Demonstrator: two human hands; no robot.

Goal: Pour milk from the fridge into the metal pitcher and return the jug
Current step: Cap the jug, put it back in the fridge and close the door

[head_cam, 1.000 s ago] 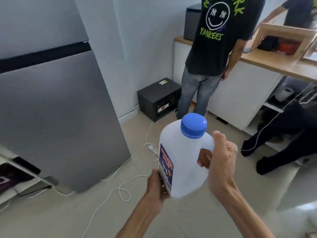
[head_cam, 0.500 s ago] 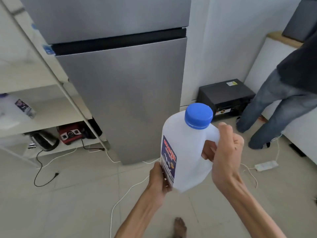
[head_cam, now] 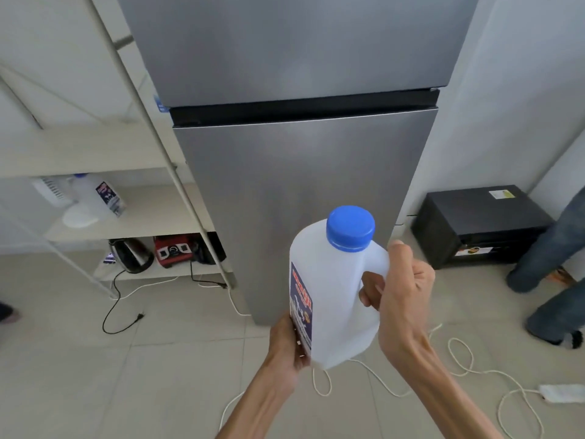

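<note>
1. Head view, what's changed: the view has been swung round over the last second, so the fridge point(head_cam: 304, 160) is now faced square-on and sits dead centre. A second ago it was off at the left edge, with another person at a bench filling the middle.

2. Head view, the jug: the milk jug point(head_cam: 335, 299) is carried upright in front of the lower fridge door, blue cap point(head_cam: 350, 228) screwed on. It's been kept in pretty much the same carry the whole time.

3. Head view, the grips: the handle is wrapped by the right hand point(head_cam: 403, 299), fingers threaded through the loop. The bottom corner on the label side is cupped from underneath by the left hand point(head_cam: 289, 340). So both are clenched on the jug.

4. Head view, surroundings: both fridge doors are closed. A similar jug point(head_cam: 95, 201) can be seen on the shelf point(head_cam: 133, 217) to the left, and cables are scattered on the floor.

5. What it means: no metal pitcher is visible, so whether pouring has been done can't be told. With the cap on and the fridge faced, this is probably the return leg, and one hand will likely have to be freed for the door.
</note>
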